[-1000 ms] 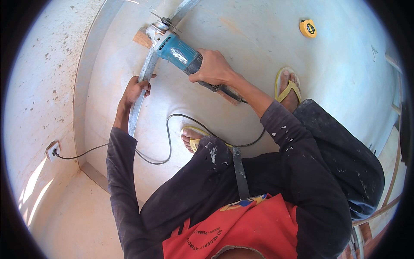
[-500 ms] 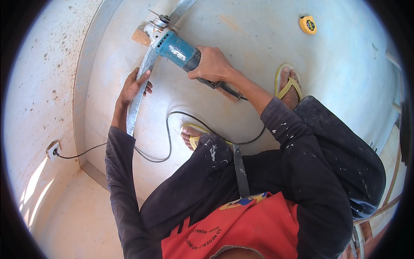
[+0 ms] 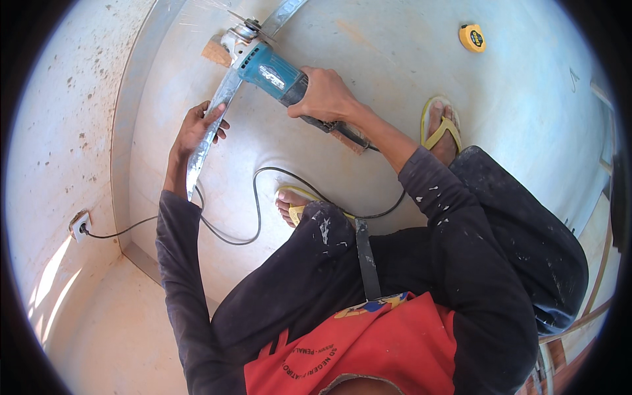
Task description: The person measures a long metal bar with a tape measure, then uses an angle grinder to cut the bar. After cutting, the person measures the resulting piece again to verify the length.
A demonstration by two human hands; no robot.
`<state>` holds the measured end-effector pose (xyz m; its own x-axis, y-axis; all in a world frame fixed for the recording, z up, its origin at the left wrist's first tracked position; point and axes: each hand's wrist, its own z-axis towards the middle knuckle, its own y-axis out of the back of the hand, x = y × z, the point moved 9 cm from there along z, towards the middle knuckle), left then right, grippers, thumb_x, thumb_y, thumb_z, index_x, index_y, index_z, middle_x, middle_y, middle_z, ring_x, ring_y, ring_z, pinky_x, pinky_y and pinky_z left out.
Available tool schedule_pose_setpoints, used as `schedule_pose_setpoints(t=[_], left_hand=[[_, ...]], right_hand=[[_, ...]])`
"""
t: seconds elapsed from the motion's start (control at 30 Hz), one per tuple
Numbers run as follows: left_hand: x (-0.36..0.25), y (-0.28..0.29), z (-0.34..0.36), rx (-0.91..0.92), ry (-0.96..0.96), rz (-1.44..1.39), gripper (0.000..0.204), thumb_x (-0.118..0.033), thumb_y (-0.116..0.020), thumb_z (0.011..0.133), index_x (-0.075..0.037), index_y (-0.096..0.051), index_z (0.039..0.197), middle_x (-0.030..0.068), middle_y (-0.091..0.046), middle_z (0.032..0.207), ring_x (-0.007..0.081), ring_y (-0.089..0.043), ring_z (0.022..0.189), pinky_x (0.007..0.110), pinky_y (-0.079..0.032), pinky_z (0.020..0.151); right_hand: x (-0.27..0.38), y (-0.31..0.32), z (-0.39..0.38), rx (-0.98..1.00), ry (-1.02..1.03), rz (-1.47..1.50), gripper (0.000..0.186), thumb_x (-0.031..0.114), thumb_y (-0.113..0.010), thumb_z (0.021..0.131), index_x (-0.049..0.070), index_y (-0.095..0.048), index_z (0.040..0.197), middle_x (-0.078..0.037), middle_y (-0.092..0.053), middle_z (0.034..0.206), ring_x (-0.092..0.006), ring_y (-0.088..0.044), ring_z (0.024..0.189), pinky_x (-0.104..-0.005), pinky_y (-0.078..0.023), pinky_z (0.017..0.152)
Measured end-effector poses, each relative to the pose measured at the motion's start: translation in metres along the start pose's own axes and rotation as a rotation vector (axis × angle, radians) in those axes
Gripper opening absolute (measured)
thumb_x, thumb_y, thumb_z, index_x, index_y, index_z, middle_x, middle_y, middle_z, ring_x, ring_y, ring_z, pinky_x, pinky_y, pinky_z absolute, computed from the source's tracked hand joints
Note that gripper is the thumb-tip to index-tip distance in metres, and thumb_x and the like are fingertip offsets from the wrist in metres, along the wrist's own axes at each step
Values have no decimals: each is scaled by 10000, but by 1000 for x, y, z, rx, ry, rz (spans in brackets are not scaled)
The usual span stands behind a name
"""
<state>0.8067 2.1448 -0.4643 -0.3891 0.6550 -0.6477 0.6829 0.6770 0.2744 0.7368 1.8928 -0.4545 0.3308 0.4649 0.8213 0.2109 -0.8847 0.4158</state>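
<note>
My right hand (image 3: pixel 327 96) is wrapped round the rear body of a teal angle grinder (image 3: pixel 268 71). The grinder's disc (image 3: pixel 245 24) stands on edge against a long silver metal bar (image 3: pixel 222 105), and thin sparks fly off to the upper left. Nearer to me, my left hand (image 3: pixel 199 126) grips the same bar, thumb on top and fingers curled round its side. The bar runs beneath the grinder head and on past it. A wooden block (image 3: pixel 216 51) lies by the bar under the grinder head; whether it bears the bar I cannot tell.
A black power cord (image 3: pixel 255 197) loops over the floor to a wall socket (image 3: pixel 81 227) at the left. A yellow tape measure (image 3: pixel 472 38) lies at the far right. Another wood piece (image 3: pixel 347 142) sits below the grinder's rear. My sandalled feet (image 3: pixel 440 126) flank the cord.
Sparks now spray from the disc where none showed before. My left hand and the near end of the bar have shifted slightly left. The grinder has hardly moved.
</note>
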Motion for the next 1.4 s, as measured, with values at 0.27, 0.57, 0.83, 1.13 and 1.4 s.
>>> schedule_pose_setpoints(t=[0.27,0.57,0.83,1.13,1.4], left_hand=[[2,3,0,-6,10,-5,492,-458,-651,881,14,-572,993,108,-633,725,145,-614,552,263,-467,473],[-1,15,3,-23,17,142,549,-526,-605,888,16,-628,976,81,-623,744,131,-601,585,259,-482,536],[-3,26,8,-51,5,306,589,-562,-570,894,21,-645,908,77,-619,725,135,-597,610,275,-489,550],[-4,27,9,-54,29,319,559,-558,-581,890,-5,-628,823,61,-600,685,126,-572,581,271,-469,531],[-3,29,9,-52,21,310,555,-560,-597,880,-11,-621,803,56,-586,669,125,-565,569,268,-464,521]], right_hand=[[-2,1,0,-14,-1,27,560,311,-763,536,-8,-651,982,-213,-685,889,-340,-665,823,-381,-530,789],[5,1,-1,-15,63,32,522,286,-760,560,-44,-628,942,-188,-670,795,-292,-653,701,-356,-526,701],[3,4,2,-33,42,1,513,282,-760,556,-40,-627,933,-188,-669,795,-291,-653,706,-355,-526,703],[0,3,2,-17,26,17,536,280,-761,553,-38,-631,964,-211,-674,852,-312,-660,761,-362,-527,746],[-2,1,5,9,8,1,529,280,-761,551,-29,-638,962,-210,-679,854,-313,-665,768,-360,-530,750]])
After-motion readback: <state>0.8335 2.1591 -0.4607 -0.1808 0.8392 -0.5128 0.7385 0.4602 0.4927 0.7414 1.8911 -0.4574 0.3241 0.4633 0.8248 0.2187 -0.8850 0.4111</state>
